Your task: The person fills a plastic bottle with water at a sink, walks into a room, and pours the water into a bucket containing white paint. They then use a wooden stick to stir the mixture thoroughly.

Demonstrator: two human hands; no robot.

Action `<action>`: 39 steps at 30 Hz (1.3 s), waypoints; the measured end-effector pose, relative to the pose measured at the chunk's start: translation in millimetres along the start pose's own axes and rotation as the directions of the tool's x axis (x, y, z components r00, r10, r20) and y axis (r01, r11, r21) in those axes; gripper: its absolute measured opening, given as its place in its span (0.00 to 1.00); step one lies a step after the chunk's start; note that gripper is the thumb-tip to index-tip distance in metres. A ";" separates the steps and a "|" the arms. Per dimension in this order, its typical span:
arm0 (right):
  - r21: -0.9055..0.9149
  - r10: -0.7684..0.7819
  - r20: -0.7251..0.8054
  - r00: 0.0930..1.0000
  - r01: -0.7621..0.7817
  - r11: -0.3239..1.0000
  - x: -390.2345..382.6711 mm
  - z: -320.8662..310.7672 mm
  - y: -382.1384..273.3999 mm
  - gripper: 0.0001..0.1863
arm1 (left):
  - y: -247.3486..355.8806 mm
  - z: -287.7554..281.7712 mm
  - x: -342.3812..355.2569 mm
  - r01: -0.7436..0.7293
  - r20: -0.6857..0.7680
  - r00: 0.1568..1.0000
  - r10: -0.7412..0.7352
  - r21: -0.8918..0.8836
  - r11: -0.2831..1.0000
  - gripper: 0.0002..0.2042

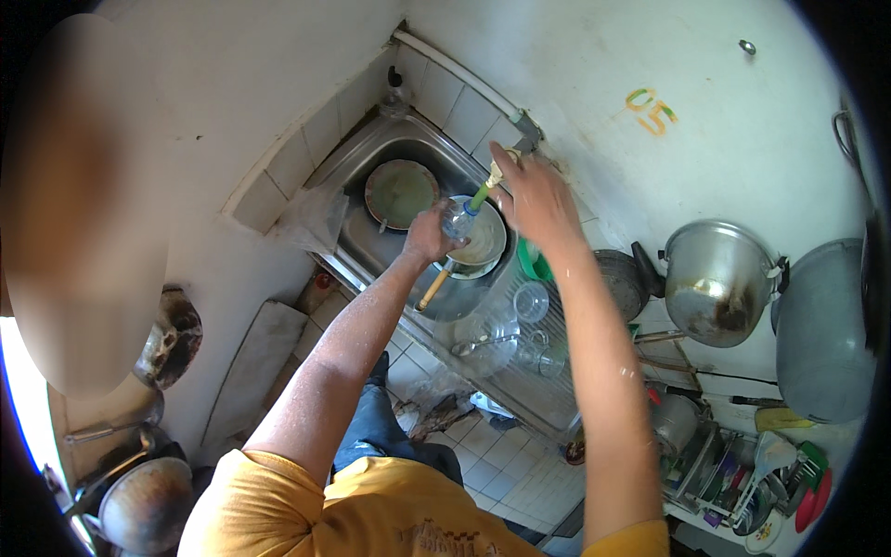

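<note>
1. Walls (575, 56): off-white, matt, stained; pale tiles (324, 123) border the sink's far corner.
2. Sink (369, 245): brushed steel, rounded basin; landmark for all entries below.
3. Pot (713, 278): dull silvery metal, rounded, dark scorching; right of the sink.
4. Saucepan (488, 243): round, pale inside, cylindrical wooden handle (434, 290); within the sink, right half, handle pointing to its near edge.
5. Bowl (401, 193): circular, speckled rim, cloudy liquid inside; within the sink, left half.
6. Right hand (545, 200): over the sink's far right side, the nearer hand to the hose's upper end. Thumb and forefinger parted around the binding; whether they grip or merely touch, cannot tell.
7. Left hand (430, 234): above mid-sink, fingers curled round the bottle, tips partly hidden.
8. Bottle (455, 223): clear thin plastic, blue ring at the neck; above mid-sink, inside the left fingers, mouth toward the sink's far right corner. Long axis roughly in line with the hose; exact tilt, cannot tell.
9. Hose (479, 198): green, smooth, tubular; above the sink, lower end at the bottle's mouth.
10. Binding (496, 174): cream, crumpled, cloth-like; above the sink's far right side, around the hose's upper end.
</note>
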State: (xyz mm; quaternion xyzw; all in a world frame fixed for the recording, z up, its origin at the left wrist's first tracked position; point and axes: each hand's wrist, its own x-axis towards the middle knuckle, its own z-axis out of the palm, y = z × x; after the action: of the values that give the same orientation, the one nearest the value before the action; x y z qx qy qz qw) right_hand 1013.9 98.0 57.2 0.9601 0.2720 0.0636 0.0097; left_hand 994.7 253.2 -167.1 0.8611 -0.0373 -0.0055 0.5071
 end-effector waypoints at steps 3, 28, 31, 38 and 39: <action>0.362 0.165 -0.207 0.964 -0.081 0.928 -83.3 28.3 -13.9 0.32 | 2.8 -0.7 -0.3 -0.008 0.004 1.000 0.008 0.018 1.000 0.41; 0.413 0.714 0.557 0.424 -0.887 0.205 -491.3 143.1 -175.6 0.21 | 19.1 -16.4 13.1 -0.013 0.181 0.983 -0.002 0.083 0.996 0.45; 0.546 0.629 0.408 0.662 -0.729 0.413 -430.0 111.2 -134.7 0.20 | 17.6 -18.1 17.5 -0.032 0.174 0.985 0.019 0.076 0.997 0.45; 0.442 0.524 0.243 0.817 -0.574 0.690 -298.4 7.6 -23.2 0.18 | -0.6 -12.0 18.7 -0.037 0.123 0.992 0.028 0.075 0.996 0.45; 0.447 0.496 0.086 0.864 -0.478 0.756 -274.3 -10.5 -8.2 0.17 | -1.5 -11.8 18.6 -0.061 0.119 0.991 0.054 0.059 0.996 0.45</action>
State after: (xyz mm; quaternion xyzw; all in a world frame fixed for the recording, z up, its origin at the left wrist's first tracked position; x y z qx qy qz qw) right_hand 776.8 -38.8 35.1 0.9713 0.0202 0.0168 -0.2365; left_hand 1013.9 262.9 -162.1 0.8733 -0.0920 -0.0402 0.4767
